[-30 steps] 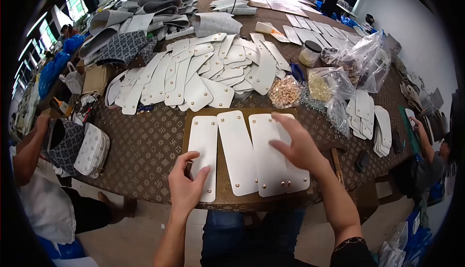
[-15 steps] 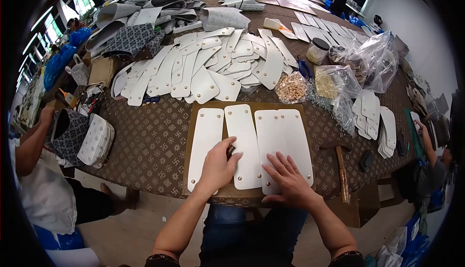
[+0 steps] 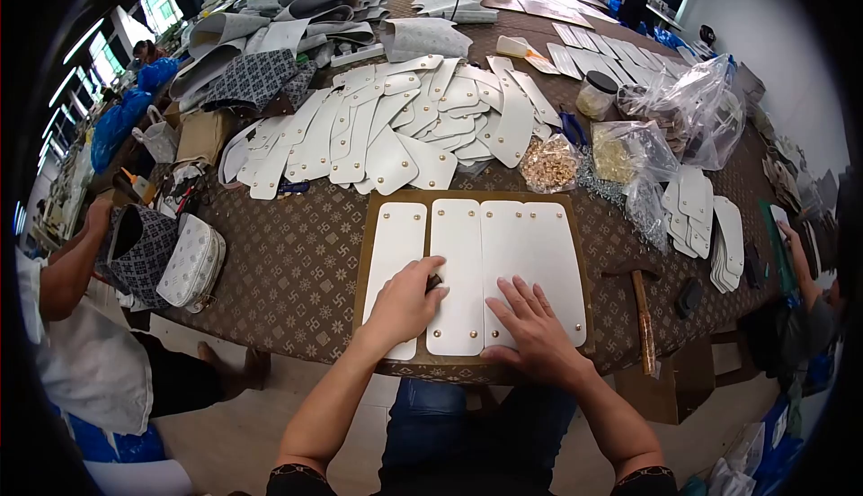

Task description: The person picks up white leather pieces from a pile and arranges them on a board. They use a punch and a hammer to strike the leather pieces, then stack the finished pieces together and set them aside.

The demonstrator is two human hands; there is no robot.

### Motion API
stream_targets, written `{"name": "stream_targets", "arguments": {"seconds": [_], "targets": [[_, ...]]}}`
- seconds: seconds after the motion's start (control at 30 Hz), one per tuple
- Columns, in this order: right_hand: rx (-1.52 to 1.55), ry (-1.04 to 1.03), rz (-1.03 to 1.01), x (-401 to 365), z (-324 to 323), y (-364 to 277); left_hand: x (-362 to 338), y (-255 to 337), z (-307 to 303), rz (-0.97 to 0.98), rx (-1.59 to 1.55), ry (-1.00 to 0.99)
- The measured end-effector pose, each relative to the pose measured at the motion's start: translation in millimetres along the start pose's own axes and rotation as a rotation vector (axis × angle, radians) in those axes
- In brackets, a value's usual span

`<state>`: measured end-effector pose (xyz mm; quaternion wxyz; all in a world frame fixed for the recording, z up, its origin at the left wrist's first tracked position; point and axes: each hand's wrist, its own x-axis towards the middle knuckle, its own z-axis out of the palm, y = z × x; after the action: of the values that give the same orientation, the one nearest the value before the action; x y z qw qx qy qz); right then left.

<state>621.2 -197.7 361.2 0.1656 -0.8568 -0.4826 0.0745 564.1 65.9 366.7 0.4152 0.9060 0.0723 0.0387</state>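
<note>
Three white panels with gold-coloured studs near their ends lie on a brown board (image 3: 367, 262) in front of me: a left panel (image 3: 400, 244), a middle panel (image 3: 456, 235) and a wider right panel (image 3: 535, 249). The middle and right ones meet edge to edge, while a gap separates the left one. My left hand (image 3: 404, 303) rests over the left panel and the gap, fingers curled, thumb at the middle panel's edge. Something small and dark shows between its thumb and forefinger, too hidden to name. My right hand (image 3: 535, 330) lies flat on the right panel, fingers spread.
Behind the board spreads a heap of studded white pieces (image 3: 395, 127). To the right are a bag of copper-coloured studs (image 3: 548, 163), a jar (image 3: 596, 96) and a hammer (image 3: 643, 316). At left, a co-worker's arm (image 3: 67, 262) is near a patterned bag (image 3: 144, 253).
The middle panel has turned from a slant to upright and its edge now meets the right panel. Both hands stay in nearly the same places; the whole view has shifted slightly.
</note>
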Motion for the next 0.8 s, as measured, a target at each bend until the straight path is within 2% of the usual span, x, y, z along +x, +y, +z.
{"name": "stream_targets", "arguments": {"seconds": [0.07, 0.13, 0.17, 0.33, 0.43, 0.6, 0.67, 0.8], "targets": [[-0.008, -0.002, 0.001, 1.1, -2.2, -0.9, -3.0, 10.2, -3.1, -0.004, 0.032, 0.004], [0.058, 0.034, -0.005, -0.6, -5.7, -1.8, -7.7, 34.5, -10.6, -0.157, 0.286, -0.068], [0.057, 0.034, 0.002, -2.5, -8.2, 0.4, -9.2, 33.8, -10.8, -0.153, 0.284, -0.073], [-0.004, 0.119, 0.075, -32.0, -33.3, 28.5, -38.0, 8.6, -28.5, -0.024, 0.209, 0.170], [-0.019, 0.089, 0.121, -54.1, -30.2, 44.5, -64.3, -7.4, -47.6, -0.118, 0.193, 0.214], [-0.096, 0.126, 0.163, -63.1, -5.8, 43.0, -94.7, -24.0, -46.2, -0.064, 0.220, 0.166], [-0.127, 0.164, 0.202, -61.0, -2.4, 39.0, -97.0, -20.1, -41.5, -0.053, 0.332, 0.186], [-0.121, 0.205, 0.264, -61.9, 7.6, 26.1, -97.4, -8.3, -36.0, -0.102, 0.308, 0.157]]}}
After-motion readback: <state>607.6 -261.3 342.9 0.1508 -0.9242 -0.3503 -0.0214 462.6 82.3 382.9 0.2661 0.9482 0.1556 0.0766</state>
